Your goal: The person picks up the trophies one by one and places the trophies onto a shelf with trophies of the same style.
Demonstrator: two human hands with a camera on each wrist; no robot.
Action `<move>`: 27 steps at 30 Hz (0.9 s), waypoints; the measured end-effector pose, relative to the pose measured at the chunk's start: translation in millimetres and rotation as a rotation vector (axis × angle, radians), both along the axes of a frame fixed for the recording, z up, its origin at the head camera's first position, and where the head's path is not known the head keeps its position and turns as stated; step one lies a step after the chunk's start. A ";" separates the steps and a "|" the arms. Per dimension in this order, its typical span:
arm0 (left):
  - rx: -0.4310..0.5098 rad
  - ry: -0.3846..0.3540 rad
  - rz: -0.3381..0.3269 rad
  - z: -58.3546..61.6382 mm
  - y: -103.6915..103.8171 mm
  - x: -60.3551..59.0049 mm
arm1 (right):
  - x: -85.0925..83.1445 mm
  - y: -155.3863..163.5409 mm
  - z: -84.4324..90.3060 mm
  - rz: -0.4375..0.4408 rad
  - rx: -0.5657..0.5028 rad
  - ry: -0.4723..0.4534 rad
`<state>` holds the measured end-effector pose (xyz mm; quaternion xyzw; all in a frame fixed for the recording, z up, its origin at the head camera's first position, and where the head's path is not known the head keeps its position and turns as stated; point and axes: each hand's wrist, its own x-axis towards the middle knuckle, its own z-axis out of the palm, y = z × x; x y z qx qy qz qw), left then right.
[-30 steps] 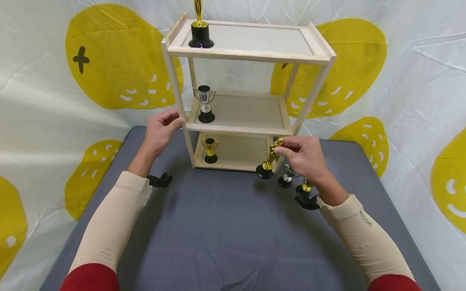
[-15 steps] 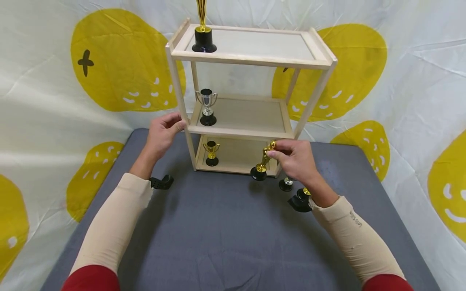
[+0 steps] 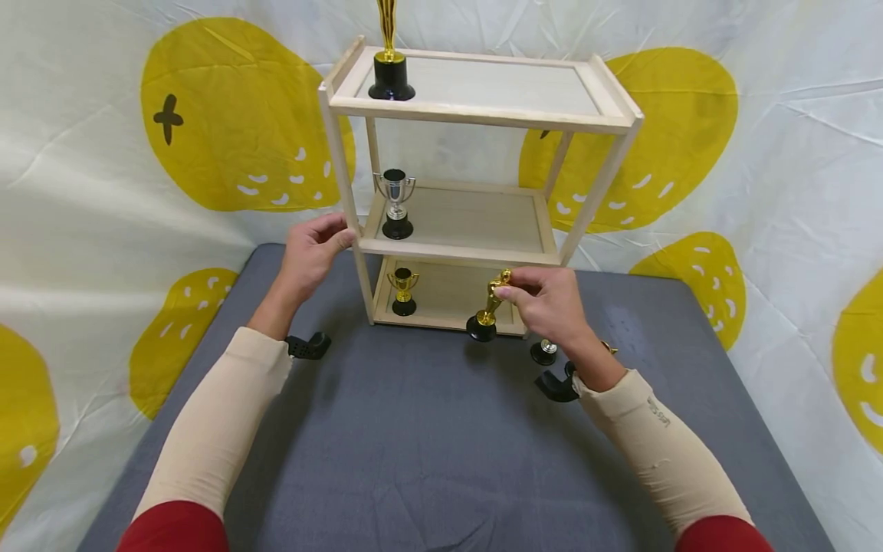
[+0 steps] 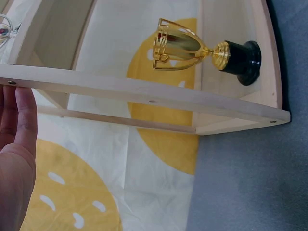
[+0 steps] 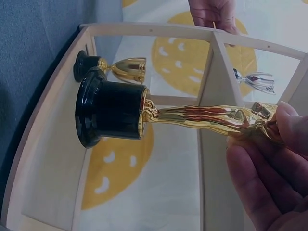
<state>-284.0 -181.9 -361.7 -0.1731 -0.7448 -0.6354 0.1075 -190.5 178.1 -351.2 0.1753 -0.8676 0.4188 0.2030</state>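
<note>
My right hand (image 3: 548,303) pinches a gold figurine trophy (image 3: 493,303) by its upper part. The trophy tilts, its black base (image 5: 113,109) held above the table in front of the bottom shelf's right part. My left hand (image 3: 310,253) holds the left front post of a pale wooden shelf unit (image 3: 455,249) at middle-shelf height; some fingers are hidden behind the post. On the left side of the bottom shelf stands a small gold cup trophy (image 3: 403,284). A silver cup trophy (image 3: 396,188) stands above it on the middle shelf.
A taller gold trophy (image 3: 391,77), cut off by the frame, stands at the top shelf's left. Right of the unit, a silver trophy (image 3: 544,352) stands on the grey table (image 3: 414,429), partly covered by my right hand. Another gold trophy (image 3: 610,348) is mostly hidden behind my wrist.
My right hand has carried the figurine trophy leftward, across the front of the bottom shelf. The left hand stays on the post. The view has shifted slightly.
</note>
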 end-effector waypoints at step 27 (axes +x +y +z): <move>-0.025 -0.056 -0.002 3.8 -0.2 3.9 | -12.8 -27.7 -21.3 -0.027 -0.028 0.060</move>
